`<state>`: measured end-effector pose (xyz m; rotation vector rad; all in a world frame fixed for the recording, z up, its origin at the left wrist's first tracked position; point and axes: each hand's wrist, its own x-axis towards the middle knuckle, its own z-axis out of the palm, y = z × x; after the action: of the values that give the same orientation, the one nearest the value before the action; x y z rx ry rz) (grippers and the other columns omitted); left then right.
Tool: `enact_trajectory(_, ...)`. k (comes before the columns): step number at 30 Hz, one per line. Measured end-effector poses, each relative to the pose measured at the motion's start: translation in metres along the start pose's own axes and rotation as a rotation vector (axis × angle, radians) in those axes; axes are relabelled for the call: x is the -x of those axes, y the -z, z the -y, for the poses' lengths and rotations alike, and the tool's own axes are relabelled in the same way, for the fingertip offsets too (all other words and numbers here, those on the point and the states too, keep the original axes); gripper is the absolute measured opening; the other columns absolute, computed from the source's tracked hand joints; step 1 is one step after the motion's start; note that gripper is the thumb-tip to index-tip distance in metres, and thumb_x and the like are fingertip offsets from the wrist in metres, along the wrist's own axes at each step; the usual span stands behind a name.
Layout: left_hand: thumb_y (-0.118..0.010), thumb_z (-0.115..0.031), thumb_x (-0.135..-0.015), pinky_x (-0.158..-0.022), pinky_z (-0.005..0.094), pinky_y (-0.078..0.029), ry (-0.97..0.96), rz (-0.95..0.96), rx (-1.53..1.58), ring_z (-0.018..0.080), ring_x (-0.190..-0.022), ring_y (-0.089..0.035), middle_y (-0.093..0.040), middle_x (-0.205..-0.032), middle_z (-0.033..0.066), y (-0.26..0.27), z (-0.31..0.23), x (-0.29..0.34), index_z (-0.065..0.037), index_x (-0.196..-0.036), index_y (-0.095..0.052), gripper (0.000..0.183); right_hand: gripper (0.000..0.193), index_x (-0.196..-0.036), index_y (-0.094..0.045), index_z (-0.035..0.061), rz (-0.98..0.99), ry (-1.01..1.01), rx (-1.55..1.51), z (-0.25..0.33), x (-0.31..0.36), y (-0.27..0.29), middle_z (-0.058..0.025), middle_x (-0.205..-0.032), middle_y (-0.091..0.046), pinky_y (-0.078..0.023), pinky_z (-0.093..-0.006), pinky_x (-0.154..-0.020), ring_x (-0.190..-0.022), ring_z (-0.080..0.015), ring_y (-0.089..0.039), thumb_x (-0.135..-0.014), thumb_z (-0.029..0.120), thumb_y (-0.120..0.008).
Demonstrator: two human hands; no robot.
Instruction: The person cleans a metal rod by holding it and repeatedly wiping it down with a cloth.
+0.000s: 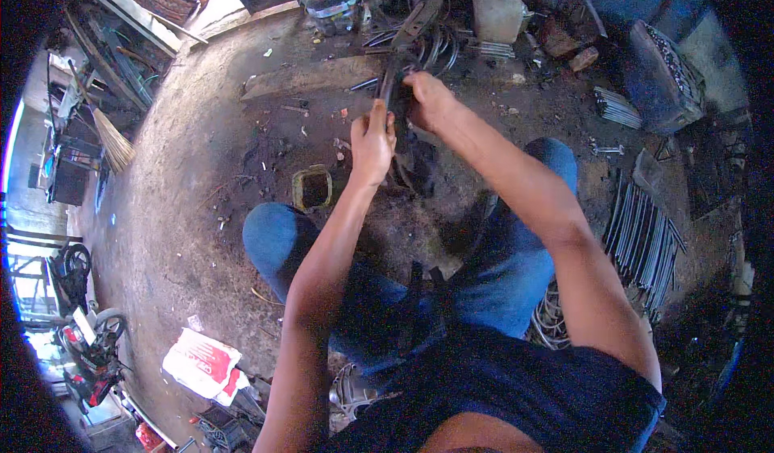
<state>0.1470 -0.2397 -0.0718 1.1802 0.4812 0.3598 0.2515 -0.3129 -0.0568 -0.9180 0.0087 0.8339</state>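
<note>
My left hand (373, 148) is in front of me, a little beyond my knees, its fingers wrapped round a dark, narrow metal bar (389, 85). The thumb lies along the bar, pointing away from me. Just to the right and slightly farther off, my right hand (433, 105) is closed beside the bar. What its fingers hold is hidden by the hand and the dark background. Beyond both hands stands a flat rusty metal piece (421, 19), with coils of thin rod or wire (439, 48) around it.
A square-mouthed container (313, 188) sits by my left knee. A wooden plank (322, 76) lies beyond it. Far off stand a jerrycan (496, 10) and a black bucket (330, 8). Bundled metal rods (642, 235) lie at right; a red-white sack (203, 364) lies near left.
</note>
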Motion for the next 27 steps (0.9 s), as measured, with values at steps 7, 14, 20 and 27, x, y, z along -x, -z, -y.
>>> enact_trajectory(7, -0.054, -0.045, -0.089, -0.036, 0.0214, -0.025, 0.046, 0.019, -0.063, 0.0061, -0.039, -0.037, -0.046, -0.057, -0.0029, 0.009, -0.011, 0.001, -0.01, -0.078, -0.049, 0.037, 0.015, -0.09, -0.06, 0.0032, 0.079, 0.029, 0.436, 0.005, 0.008, 0.002, -0.0099, -0.082, -0.061, -0.048, -0.035, -0.064, -0.072, -0.0226, -0.06, -0.08, 0.006, -0.049)
enact_trajectory(14, -0.056, -0.042, -0.089, -0.036, 0.0218, -0.028, 0.085, -0.057, -0.074, 0.0066, -0.042, -0.041, -0.052, -0.063, -0.0006, 0.01, -0.018, 0.001, -0.011, -0.082, -0.048, 0.033, 0.016, -0.093, -0.058, 0.0021, -0.117, 0.077, 0.015, 0.056, -0.001, 0.024, -0.0123, -0.091, -0.061, -0.051, -0.0426, -0.077, -0.084, -0.0241, -0.06, -0.081, 0.002, -0.048)
enact_trajectory(20, -0.056, -0.041, -0.09, -0.036, 0.0204, -0.03, 0.074, 0.029, -0.163, 0.0066, -0.047, -0.045, -0.054, -0.073, 0.0006, 0.011, 0.003, -0.005, -0.013, -0.089, -0.045, 0.03, 0.024, -0.096, -0.058, 0.0032, -0.108, 0.498, 0.551, 0.03, -0.007, 0.021, -0.0092, -0.093, -0.061, -0.048, -0.0364, -0.078, -0.086, -0.0233, -0.058, -0.073, -0.002, -0.058)
enact_trajectory(27, -0.054, -0.037, -0.091, -0.033, 0.0217, -0.025, 0.153, -0.004, -0.036, 0.0075, -0.036, -0.035, -0.045, -0.056, -0.0026, 0.007, -0.007, 0.005, -0.011, -0.082, -0.047, 0.028, 0.027, -0.103, -0.057, -0.0005, 0.023, 1.081, 1.106, 0.005, 0.013, 0.002, -0.0151, -0.098, -0.062, -0.047, -0.0314, -0.082, -0.093, -0.025, -0.063, -0.076, -0.004, -0.056)
